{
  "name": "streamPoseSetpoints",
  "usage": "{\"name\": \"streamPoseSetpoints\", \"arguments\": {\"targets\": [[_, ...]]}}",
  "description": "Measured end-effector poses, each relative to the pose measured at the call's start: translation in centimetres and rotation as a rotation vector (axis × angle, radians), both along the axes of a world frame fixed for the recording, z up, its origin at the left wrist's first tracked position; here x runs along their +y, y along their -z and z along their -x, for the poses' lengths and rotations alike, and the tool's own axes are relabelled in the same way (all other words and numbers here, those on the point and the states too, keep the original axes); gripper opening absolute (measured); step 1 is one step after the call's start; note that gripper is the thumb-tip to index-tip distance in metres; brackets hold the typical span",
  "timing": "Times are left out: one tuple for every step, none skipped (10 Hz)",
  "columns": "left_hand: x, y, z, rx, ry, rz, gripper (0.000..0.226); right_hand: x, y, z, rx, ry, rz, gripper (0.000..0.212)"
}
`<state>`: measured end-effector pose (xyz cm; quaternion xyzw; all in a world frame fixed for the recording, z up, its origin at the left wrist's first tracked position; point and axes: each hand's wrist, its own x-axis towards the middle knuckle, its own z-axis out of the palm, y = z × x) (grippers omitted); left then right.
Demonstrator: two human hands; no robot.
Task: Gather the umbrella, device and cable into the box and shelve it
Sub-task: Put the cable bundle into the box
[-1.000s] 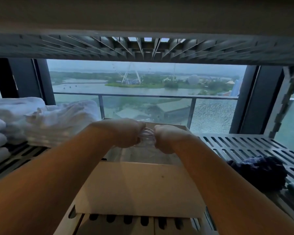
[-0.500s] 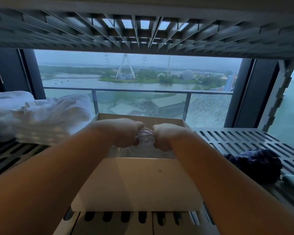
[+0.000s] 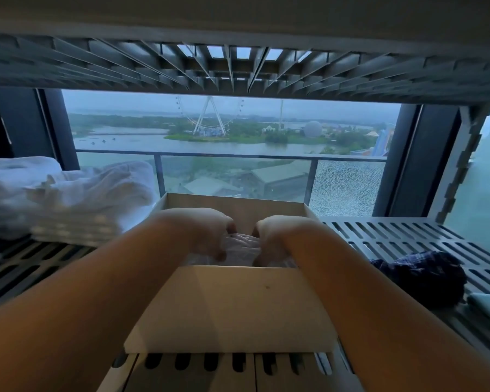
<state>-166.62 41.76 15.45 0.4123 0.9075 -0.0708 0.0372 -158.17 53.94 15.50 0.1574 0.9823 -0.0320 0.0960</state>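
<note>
On a slatted grey shelf [image 3: 393, 236] before a wide window, an open tan cardboard box [image 3: 229, 306] sits square to the camera. Both hands reach inside it: the left hand [image 3: 207, 230] and right hand [image 3: 277, 236], fingers curled, grip a crinkled clear plastic bundle [image 3: 241, 246] between them, just behind the box's near wall. Folded white towels [image 3: 77, 199] lie left, a dark checked cloth [image 3: 419, 275] right.

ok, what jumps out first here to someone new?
The left hand and right hand grip clear crinkled plastic inside the open cardboard box, centred on the slatted shelf. Behind, a Ferris wheel shows through the window; white towels sit left.
</note>
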Motion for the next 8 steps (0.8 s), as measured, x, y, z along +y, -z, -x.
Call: {"name": "streamPoseSetpoints", "arguments": {"targets": [[-0.2, -0.3, -0.1, -0.045, 0.012, -0.062, 0.063, 0.7, 0.1, 0.0, 0.025, -0.009, 0.001, 0.058], [-0.5, -0.8, -0.4, -0.104, 0.013, -0.129, 0.064, 0.8, -0.1, -0.2, 0.116, -0.012, 0.050, 0.073], [-0.6, -1.6, -0.7, -0.136, 0.030, -0.203, 0.060, 0.9, -0.1, -0.5, 0.195, -0.001, 0.053, 0.069], [-0.6, -2.2, -1.2, -0.086, 0.061, -0.265, 0.051, 1.1, -0.3, -1.2, 0.275, -0.003, 0.027, 0.057], [-0.5, -2.6, -1.5, -0.017, 0.079, -0.308, 0.042, 1.4, -0.7, -1.9, 0.399, -0.003, 0.023, 0.044], [-0.2, -3.0, -1.9, 0.064, 0.091, -0.369, 0.035, 1.7, -0.9, -2.8, 0.525, 0.052, 0.025, 0.040], [0.3, -3.3, -2.5, 0.135, 0.102, -0.439, 0.030, 2.3, -1.0, -3.8, 0.680, 0.090, 0.000, 0.034], [1.2, -3.4, -3.4, 0.191, 0.113, -0.504, 0.026, 3.1, -1.1, -5.0, 0.797, 0.140, 0.028, 0.036]]}}
